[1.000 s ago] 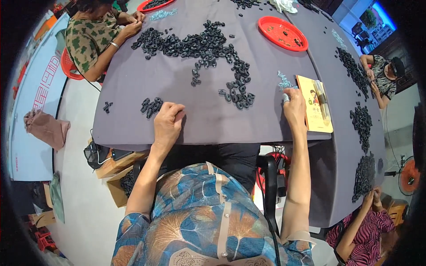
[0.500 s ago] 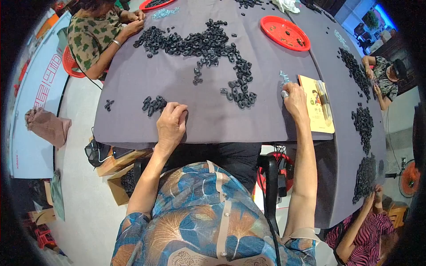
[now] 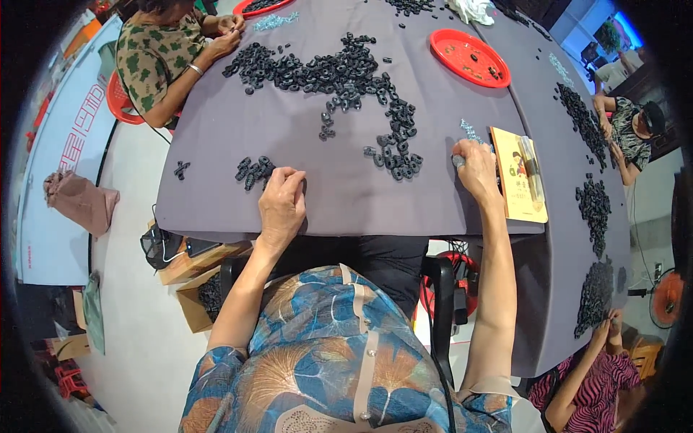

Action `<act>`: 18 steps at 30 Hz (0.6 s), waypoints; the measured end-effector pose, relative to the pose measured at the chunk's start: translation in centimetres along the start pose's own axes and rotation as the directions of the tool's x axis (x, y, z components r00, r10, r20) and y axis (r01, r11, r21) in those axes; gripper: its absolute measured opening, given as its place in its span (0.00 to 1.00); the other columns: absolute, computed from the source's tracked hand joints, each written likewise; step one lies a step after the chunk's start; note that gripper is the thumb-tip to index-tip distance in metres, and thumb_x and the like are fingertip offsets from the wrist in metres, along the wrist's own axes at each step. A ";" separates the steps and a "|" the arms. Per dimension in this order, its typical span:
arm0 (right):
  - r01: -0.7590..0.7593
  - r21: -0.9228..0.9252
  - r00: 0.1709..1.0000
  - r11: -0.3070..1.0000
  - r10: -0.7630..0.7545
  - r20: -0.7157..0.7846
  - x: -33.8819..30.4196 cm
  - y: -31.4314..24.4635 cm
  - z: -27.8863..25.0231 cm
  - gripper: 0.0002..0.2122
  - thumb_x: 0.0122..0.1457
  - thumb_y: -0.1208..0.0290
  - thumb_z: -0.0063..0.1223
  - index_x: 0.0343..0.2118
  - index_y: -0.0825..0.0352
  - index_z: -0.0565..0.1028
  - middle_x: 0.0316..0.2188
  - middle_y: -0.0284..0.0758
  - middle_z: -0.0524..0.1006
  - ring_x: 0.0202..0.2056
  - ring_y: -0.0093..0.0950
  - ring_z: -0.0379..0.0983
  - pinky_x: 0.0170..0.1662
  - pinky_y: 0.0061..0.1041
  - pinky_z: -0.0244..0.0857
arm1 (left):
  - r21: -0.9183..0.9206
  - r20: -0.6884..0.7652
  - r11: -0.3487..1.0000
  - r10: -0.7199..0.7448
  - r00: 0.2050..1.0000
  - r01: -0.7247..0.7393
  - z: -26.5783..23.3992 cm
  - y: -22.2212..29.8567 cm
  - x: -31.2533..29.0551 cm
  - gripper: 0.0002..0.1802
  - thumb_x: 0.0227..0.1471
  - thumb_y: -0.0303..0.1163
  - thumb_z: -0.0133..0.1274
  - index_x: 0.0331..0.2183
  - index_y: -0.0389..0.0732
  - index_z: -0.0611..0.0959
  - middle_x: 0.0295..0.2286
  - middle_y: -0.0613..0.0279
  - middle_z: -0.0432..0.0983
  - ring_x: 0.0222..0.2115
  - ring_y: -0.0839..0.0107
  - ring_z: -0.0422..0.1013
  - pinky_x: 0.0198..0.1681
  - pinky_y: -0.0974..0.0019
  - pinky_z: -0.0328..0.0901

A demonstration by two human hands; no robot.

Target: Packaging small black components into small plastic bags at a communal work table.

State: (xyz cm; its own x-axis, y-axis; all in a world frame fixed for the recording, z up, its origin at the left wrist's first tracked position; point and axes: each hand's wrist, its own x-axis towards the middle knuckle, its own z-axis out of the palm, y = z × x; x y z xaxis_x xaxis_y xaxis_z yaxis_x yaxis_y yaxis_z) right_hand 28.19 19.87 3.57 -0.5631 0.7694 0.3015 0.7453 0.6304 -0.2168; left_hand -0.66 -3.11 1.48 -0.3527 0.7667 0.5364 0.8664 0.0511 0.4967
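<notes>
My left hand (image 3: 283, 203) rests on the grey tablecloth near its front edge. Its fingers are curled together; whatever they hold is hidden. Just left of it lies a small heap of black oval rings (image 3: 254, 172), and a few more black pieces (image 3: 181, 170) sit farther left. My right hand (image 3: 476, 172) is also closed, fingertips down on the cloth with a grey band on one finger. Small silvery metal pieces (image 3: 469, 130) are scattered just beyond it. A yellow booklet (image 3: 518, 177) with a clear plastic case (image 3: 532, 169) on it lies to its right.
A large spread of black rings (image 3: 317, 72) covers the table's middle. Beyond it on the right sits a red round tray (image 3: 469, 58) with a few pieces inside. Co-workers sit at the far left and along the right, beside more black heaps (image 3: 593, 216).
The whole view has shifted slightly. My right hand has drawn back a little toward me from the silvery pieces. My left hand has stayed in nearly the same place, still closed.
</notes>
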 end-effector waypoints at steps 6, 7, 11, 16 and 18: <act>0.087 0.041 0.987 0.995 -0.081 -0.138 -1.0 -0.2 1.7 0.14 0.42 0.86 0.42 0.34 0.65 0.70 0.32 0.40 0.71 0.36 0.40 0.65 0.40 0.38 0.57 | -0.022 -0.005 1.000 -0.022 1.000 0.022 -0.2 0.4 0.0 0.14 0.42 0.17 0.50 0.35 0.38 0.77 0.33 0.56 0.69 0.31 0.60 0.70 0.32 0.63 0.67; 0.090 0.043 0.987 0.995 -0.083 -0.138 -1.0 -0.7 1.6 0.14 0.42 0.86 0.42 0.34 0.65 0.70 0.32 0.40 0.71 0.36 0.40 0.65 0.40 0.38 0.57 | -0.044 -0.011 0.998 -0.039 0.999 0.038 -0.2 0.5 0.0 0.15 0.42 0.17 0.50 0.36 0.38 0.77 0.34 0.56 0.69 0.31 0.60 0.70 0.31 0.63 0.67; 0.057 0.064 0.986 0.996 -0.046 -0.159 -0.9 -2.9 0.5 0.14 0.41 0.87 0.42 0.33 0.66 0.70 0.32 0.41 0.70 0.37 0.40 0.64 0.41 0.37 0.57 | -0.057 -0.039 0.997 -0.045 0.998 0.043 -0.6 0.5 -0.3 0.15 0.41 0.17 0.50 0.36 0.38 0.77 0.33 0.56 0.69 0.30 0.60 0.71 0.29 0.64 0.67; 0.020 0.090 0.984 0.996 -0.004 -0.180 -1.4 -2.1 0.8 0.14 0.41 0.88 0.41 0.33 0.67 0.70 0.33 0.40 0.70 0.37 0.40 0.64 0.42 0.37 0.58 | -0.064 -0.025 0.998 0.003 1.000 -0.005 -0.4 0.6 0.0 0.13 0.42 0.17 0.51 0.34 0.38 0.77 0.33 0.57 0.69 0.29 0.60 0.71 0.28 0.64 0.67; -0.030 0.172 0.972 0.985 0.069 -0.225 -1.5 -2.0 0.4 0.14 0.41 0.88 0.41 0.32 0.67 0.71 0.33 0.40 0.71 0.38 0.40 0.65 0.43 0.36 0.58 | -0.060 -0.025 0.998 -0.003 1.000 0.001 -0.5 0.6 0.0 0.12 0.42 0.17 0.51 0.34 0.38 0.77 0.32 0.57 0.69 0.28 0.60 0.71 0.28 0.64 0.67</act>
State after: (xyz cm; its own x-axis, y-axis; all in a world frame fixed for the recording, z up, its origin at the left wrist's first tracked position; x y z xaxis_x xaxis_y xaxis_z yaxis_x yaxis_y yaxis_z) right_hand 27.43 17.48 3.20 -0.4154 0.7682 0.4871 0.6892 0.6153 -0.3827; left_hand -0.36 -3.41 2.10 -0.3638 0.7504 0.5519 0.8431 0.0134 0.5376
